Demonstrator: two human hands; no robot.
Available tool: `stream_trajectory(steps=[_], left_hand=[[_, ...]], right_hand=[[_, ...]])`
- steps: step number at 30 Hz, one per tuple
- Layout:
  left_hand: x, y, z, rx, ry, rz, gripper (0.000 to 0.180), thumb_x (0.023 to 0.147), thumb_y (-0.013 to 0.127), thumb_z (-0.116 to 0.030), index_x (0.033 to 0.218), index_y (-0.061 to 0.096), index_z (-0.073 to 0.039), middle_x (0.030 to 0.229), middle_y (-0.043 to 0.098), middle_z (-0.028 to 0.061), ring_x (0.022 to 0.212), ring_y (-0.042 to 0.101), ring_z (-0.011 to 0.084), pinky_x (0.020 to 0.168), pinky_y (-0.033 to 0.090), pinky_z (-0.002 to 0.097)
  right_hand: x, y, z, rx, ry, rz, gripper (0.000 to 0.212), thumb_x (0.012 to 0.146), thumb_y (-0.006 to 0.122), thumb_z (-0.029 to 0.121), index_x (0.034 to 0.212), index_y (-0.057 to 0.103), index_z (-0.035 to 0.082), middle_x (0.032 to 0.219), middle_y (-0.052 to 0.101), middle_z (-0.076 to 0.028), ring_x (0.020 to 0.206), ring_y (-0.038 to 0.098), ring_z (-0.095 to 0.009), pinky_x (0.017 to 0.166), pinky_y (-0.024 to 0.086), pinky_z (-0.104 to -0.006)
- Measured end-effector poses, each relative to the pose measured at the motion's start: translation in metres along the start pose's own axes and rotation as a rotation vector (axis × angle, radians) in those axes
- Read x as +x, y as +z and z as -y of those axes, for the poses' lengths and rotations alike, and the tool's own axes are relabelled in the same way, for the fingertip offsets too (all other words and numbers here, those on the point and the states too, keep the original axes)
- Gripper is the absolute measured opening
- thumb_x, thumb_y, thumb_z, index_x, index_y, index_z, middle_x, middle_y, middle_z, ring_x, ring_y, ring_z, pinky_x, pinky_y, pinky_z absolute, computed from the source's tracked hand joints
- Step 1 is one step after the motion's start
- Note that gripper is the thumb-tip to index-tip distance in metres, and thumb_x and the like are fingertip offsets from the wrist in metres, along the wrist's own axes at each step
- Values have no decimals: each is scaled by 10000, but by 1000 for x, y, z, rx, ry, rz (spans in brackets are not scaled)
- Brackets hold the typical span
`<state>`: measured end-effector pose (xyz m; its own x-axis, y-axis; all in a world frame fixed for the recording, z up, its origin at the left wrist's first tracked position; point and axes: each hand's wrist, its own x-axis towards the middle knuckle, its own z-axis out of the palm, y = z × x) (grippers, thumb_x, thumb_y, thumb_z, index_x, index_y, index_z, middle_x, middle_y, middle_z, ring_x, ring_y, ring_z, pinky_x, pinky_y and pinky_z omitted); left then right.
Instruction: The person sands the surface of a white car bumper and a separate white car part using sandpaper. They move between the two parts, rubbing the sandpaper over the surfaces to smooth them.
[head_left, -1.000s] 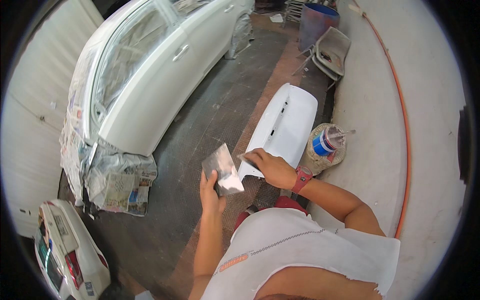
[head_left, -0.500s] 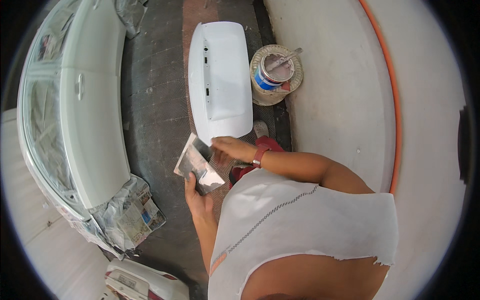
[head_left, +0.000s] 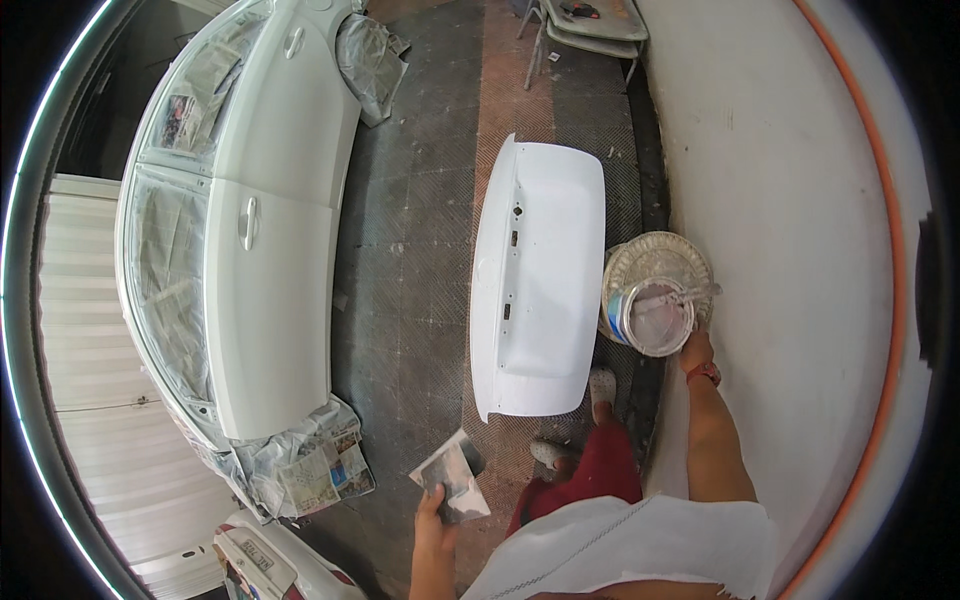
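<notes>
My left hand [head_left: 431,510] is closed around the edge of a thin, flat, shiny grey board [head_left: 452,480], with the thumb on its face. On the right, my right hand [head_left: 698,348] is at the near right side of an open metal can [head_left: 628,312] with a blue label, closed against it; the fingertips are partly hidden. The can holds a pinkish-grey paste, and a smeared flat stick [head_left: 698,291] lies across its rim. The can overlaps the near part of a round, scalloped cream stand [head_left: 640,258]. A white car trunk lid [head_left: 555,270] lies just left of it.
A white car [head_left: 275,310] with papered windows fills the left, newspaper masking [head_left: 320,470] at its near end. Another white car [head_left: 265,565] is at lower left. A wall [head_left: 780,250] with an orange hose [head_left: 880,190] bounds the right. Stacked chairs [head_left: 595,25] stand far off.
My right hand has gone from beside the board to the can on the right. The can now lies nearer me over the stand. The left hand still holds the board; the whole view has shifted.
</notes>
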<state>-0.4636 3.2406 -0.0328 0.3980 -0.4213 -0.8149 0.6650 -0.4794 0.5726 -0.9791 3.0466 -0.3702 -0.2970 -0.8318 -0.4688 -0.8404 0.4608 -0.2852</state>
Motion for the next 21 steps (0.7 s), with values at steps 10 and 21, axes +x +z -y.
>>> stream_trajectory(steps=[10,21], left_hand=[[12,33,4,86,-72,-2,447,1090,600,-119,1508,510,12,1410,651,146,1289,650,304,1128,511,457],[14,5,-6,110,-119,-58,477,1094,619,-157,1520,485,10,1419,629,164,1306,637,298,1125,524,464]], right_hand=[[77,7,-25,-94,-176,194,673,997,696,401,1612,475,241,1643,505,-147,1380,607,-381,1099,542,-483],[81,47,-50,-389,45,465,683,984,702,458,1609,500,272,1663,493,-107,1451,556,-344,1136,519,-476]])
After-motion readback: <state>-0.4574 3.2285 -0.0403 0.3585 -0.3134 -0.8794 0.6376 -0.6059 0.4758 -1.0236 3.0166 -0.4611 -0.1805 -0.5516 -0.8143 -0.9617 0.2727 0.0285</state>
